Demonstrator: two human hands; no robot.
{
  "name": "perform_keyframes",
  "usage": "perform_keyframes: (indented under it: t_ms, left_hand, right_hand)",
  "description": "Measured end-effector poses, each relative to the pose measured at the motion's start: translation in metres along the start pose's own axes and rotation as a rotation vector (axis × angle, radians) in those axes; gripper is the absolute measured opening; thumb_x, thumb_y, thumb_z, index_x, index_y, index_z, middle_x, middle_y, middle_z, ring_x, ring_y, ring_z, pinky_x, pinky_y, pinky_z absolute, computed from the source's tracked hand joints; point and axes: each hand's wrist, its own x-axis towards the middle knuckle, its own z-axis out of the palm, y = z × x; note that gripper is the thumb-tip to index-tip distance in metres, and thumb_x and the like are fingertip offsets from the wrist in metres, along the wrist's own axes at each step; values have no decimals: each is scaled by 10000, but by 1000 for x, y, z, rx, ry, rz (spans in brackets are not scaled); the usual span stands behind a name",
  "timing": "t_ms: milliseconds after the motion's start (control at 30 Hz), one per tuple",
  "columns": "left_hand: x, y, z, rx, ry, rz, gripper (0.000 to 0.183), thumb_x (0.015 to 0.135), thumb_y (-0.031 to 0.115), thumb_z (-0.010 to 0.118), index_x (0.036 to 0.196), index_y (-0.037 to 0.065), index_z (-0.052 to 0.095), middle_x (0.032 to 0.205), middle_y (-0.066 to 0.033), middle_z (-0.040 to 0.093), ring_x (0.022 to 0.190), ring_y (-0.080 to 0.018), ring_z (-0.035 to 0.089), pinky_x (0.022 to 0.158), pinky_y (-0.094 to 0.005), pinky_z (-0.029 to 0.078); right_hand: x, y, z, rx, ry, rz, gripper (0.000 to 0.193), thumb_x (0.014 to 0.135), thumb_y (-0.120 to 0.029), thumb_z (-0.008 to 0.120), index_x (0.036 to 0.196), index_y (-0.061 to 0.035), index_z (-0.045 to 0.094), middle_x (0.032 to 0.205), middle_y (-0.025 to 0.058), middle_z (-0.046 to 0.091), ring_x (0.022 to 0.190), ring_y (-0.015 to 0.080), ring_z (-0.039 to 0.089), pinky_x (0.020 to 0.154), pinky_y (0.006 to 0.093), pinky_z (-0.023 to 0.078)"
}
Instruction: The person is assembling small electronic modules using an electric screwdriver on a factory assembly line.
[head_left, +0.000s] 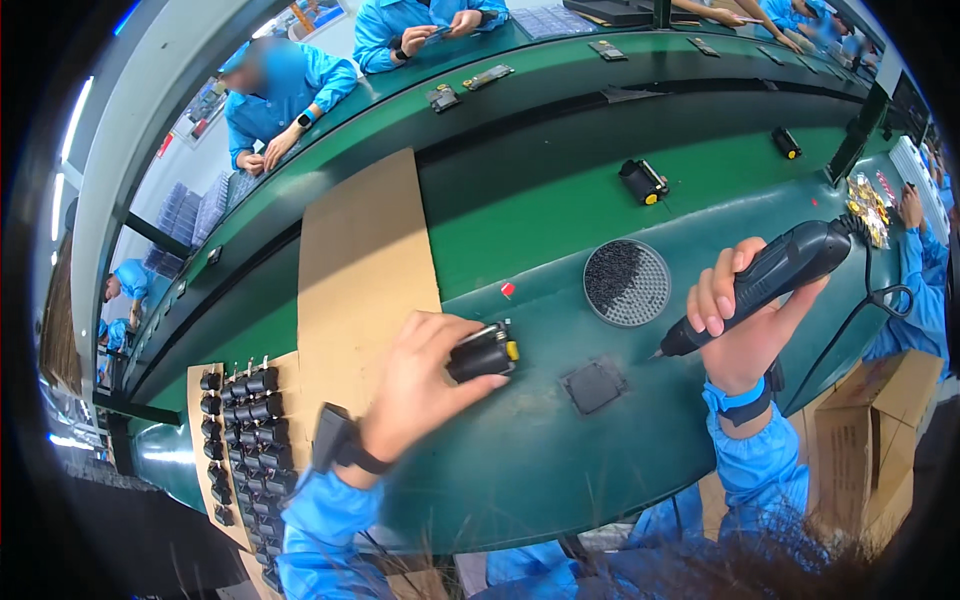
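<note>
The left hand [425, 385] is clamping its grip around a small black part [483, 352], long axis pointing rightward toward the black electric screwdriver [765, 285] that the right hand [740, 325] is gripping, tip angling down-left over the counter [520, 470].

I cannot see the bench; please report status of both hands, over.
Left hand grips small black part. Right hand holds electric screwdriver, tip off the part. Round screw tray behind, nothing between.
</note>
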Motion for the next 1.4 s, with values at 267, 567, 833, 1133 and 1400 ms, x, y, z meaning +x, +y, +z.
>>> perform_keyframes:
  t_ms: [267, 567, 833, 1133, 1400]
  left_hand:
    - [-2, 28, 62, -196, 34, -106, 575, 677, 205, 870, 1174, -3, 667, 1081, -125, 663, 1006, -324, 590, 907, -407, 479]
    - [-12, 12, 62, -308, -20, -75, 560, 677, 172, 846, 1175, -16, 672, 1124, -118, 640, 1031, -311, 575, 901, -393, 502]
    - [-16, 6, 62, -431, -74, -163, 580, 664, 175, 879, 1178, -9, 680, 1149, -136, 649, 1071, -306, 580, 946, -390, 483]
    - [-15, 7, 64, -447, -60, -166, 550, 675, 217, 879, 1137, -19, 695, 1108, -140, 660, 1031, -306, 589, 905, -385, 501]
    - [-13, 51, 64, -430, 97, -173, 627, 618, 150, 878, 1179, -2, 641, 1071, -137, 584, 1018, -306, 582, 897, -379, 484]
  right_hand:
    - [0, 1, 0, -3, 6, 45, 866, 862, -875, 165, 963, -82, 497, 603, 10, 450, 449, 133, 432, 445, 301, 382]
    - [3, 6, 1, -45, -48, 49, 806, 885, -845, 259, 979, -81, 497, 619, 7, 460, 462, 119, 441, 447, 282, 387]
    - [0, 8, -2, -67, -120, 41, 789, 906, -805, 324, 1066, -53, 501, 677, 27, 488, 509, 139, 486, 501, 302, 419]
    - [-3, 8, -2, -46, -178, 44, 751, 914, -766, 365, 1077, -47, 502, 697, 53, 505, 555, 158, 514, 542, 330, 436]
    - [-8, 3, -1, -37, -289, 62, 809, 853, -838, 369, 1015, -56, 495, 682, 64, 507, 555, 174, 509, 529, 348, 437]
